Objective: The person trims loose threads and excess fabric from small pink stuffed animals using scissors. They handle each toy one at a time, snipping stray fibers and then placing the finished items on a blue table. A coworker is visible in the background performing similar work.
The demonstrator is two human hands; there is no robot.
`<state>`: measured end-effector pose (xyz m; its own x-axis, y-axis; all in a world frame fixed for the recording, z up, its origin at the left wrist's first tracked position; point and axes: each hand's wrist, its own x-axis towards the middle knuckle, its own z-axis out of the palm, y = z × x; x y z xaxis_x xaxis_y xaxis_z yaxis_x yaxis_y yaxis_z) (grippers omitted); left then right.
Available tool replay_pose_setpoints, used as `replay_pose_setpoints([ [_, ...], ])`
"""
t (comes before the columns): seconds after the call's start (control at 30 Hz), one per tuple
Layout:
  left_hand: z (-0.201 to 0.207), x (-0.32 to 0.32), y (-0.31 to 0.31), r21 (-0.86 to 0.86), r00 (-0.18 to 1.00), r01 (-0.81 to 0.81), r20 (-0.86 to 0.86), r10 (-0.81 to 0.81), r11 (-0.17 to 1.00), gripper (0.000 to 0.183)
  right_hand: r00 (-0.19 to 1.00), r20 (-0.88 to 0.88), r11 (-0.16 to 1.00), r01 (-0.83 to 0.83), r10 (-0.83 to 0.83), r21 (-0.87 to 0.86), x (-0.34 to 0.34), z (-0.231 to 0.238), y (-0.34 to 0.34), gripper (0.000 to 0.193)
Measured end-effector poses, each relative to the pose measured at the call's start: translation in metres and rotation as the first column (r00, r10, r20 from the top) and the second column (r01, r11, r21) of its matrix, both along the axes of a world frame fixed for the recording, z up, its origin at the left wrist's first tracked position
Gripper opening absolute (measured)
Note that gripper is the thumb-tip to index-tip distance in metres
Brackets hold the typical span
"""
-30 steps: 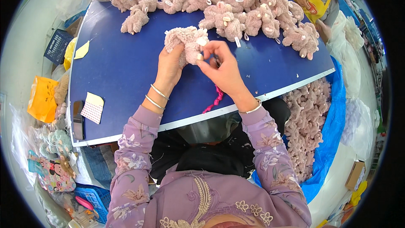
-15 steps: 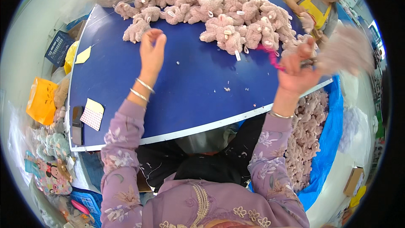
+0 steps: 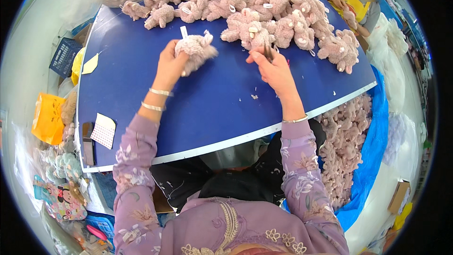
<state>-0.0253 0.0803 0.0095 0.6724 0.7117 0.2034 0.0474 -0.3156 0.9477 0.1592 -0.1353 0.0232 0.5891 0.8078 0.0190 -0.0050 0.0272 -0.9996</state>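
Note:
My left hand (image 3: 169, 68) grips a small dusty-pink plush toy (image 3: 196, 53) above the blue table. A white loop tag sticks up from the toy, and its lower edge is blurred. To the right, my right hand (image 3: 276, 70) is closed around a small dark tool (image 3: 268, 53), mostly hidden by the fingers, so its exact kind does not show. Just beyond that hand lies the near edge of a large heap of matching plush toys (image 3: 231, 1), many with white tags. The two hands are apart, and the tool does not touch the held toy.
Thread scraps dot the blue table (image 3: 212, 113). At its left end lie a sticker sheet (image 3: 103, 131) and a dark oblong object (image 3: 88, 144). A blue-lined container of plush toys (image 3: 347, 146) stands below the right edge. Across the table sits a person in a yellow apron (image 3: 354, 4).
My left hand has taken hold of a plush toy. My right hand has come left and inward from the table's right edge; the blurred toy beside it is gone from there.

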Motion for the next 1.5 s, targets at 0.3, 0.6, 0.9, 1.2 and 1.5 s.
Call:
replay_pose_setpoints([
  [0.3, 0.002, -0.003, -0.088, -0.577, 0.917, 0.313, 0.389, -0.082, 0.754, 0.025, 0.933, 0.268, 0.962, -0.266, 0.243, 0.056, -0.03, -0.002, 0.001, 0.034],
  [0.6, 0.004, -0.009, -0.082, -0.587, 0.867, 0.389, 0.495, -0.065, 0.71, 0.034, 0.936, 0.083, 0.94, -0.339, 0.341, -0.032, -0.035, 0.002, -0.002, 0.018],
  [0.9, 0.005, -0.004, -0.093, -0.611, 0.954, 0.225, 0.295, -0.046, 0.759, 0.038, 0.962, 0.019, 0.956, -0.273, 0.273, 0.104, -0.033, -0.01, 0.007, 0.031],
  [1.2, 0.014, -0.01, -0.101, 0.234, 0.986, -0.074, 0.161, 0.036, 0.969, 0.018, 1.0, -0.015, 0.988, -0.016, 0.018, 0.152, -0.034, -0.009, 0.007, 0.023],
  [1.5, 0.011, -0.018, -0.061, -0.317, 0.839, -0.143, 0.463, 0.284, 0.938, 0.016, 0.995, -0.097, 0.979, 0.01, 0.009, 0.202, -0.025, -0.01, 0.004, 0.02],
])
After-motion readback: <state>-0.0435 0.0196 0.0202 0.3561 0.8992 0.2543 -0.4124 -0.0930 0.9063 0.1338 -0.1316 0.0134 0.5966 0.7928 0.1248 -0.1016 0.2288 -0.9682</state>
